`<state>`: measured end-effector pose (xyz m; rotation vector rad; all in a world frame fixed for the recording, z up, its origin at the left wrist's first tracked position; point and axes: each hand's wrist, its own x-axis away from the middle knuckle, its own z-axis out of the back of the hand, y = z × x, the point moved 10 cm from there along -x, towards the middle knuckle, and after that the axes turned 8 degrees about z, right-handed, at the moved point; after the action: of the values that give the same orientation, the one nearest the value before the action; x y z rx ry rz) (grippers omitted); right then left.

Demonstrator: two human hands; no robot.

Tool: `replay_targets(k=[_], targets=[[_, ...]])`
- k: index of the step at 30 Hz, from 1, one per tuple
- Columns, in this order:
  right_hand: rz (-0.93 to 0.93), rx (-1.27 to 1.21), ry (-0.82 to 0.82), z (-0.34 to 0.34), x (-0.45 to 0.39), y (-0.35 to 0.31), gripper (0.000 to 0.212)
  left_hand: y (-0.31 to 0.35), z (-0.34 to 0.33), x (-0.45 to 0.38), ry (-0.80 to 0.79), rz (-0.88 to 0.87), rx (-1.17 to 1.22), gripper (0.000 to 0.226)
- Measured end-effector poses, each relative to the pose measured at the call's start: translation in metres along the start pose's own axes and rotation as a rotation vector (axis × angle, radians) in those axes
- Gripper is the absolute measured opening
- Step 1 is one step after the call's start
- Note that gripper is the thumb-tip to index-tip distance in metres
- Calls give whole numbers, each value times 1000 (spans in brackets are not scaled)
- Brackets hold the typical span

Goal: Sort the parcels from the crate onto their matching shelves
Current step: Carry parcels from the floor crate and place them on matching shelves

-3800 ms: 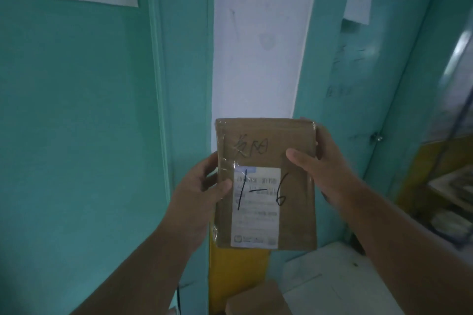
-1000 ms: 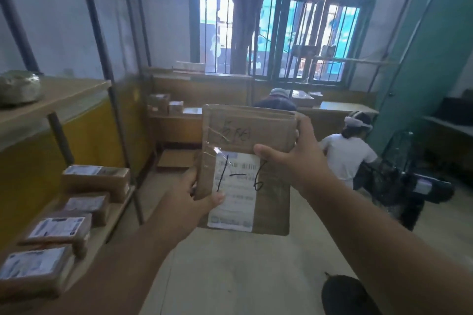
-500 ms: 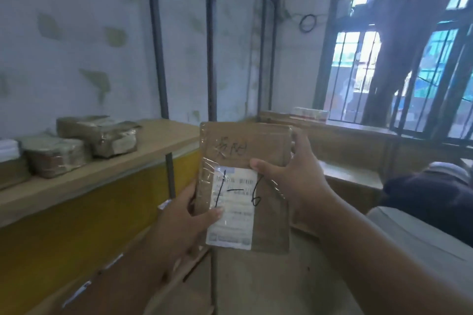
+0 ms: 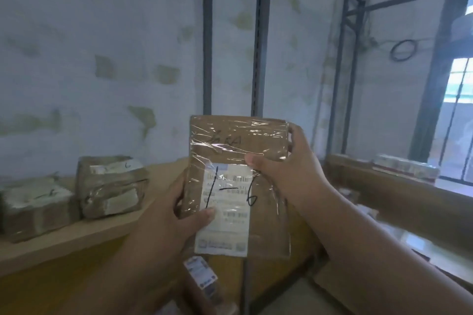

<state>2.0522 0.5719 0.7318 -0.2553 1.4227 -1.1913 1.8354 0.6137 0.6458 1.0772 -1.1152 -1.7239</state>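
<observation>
The flat parcel [image 4: 239,184] marked 1-6 is held upright in the air, the left hand [image 4: 176,215] pinching its lower left edge and the right hand [image 4: 286,169] gripping its upper right, and its slick tape wrap could slip between the fingers before reaching the wooden shelf [image 4: 102,233] left of them, where two parcels [image 4: 76,194] crowd the board.
</observation>
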Motion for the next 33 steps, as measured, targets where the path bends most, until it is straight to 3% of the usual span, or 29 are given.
replay_targets(k=[5, 8, 12, 14, 20, 30, 33], targets=[[109, -95, -195, -44, -83, 15, 82, 15, 24, -26, 259, -11, -102, 47], [147, -98, -270, -60, -121, 19, 88, 25, 24, -38, 315, 43, -97, 46], [160, -90, -377, -88, -154, 26, 90, 41, 28, -52, 397, 99, -260, 71], [169, -57, -382, -102, -166, 33, 96, 48, 36, -59, 454, 120, -433, 70], [163, -20, -388, -134, -178, 54, 97, 44, 51, -80, 457, 215, -655, 70], [229, -93, -462, -142, -172, 61, 78, 41, 55, -91, 443, 194, -676, 117], [311, 108, -566, -150, -162, 70, 74, 35, 62, -100, 468, 215, -774, 95]])
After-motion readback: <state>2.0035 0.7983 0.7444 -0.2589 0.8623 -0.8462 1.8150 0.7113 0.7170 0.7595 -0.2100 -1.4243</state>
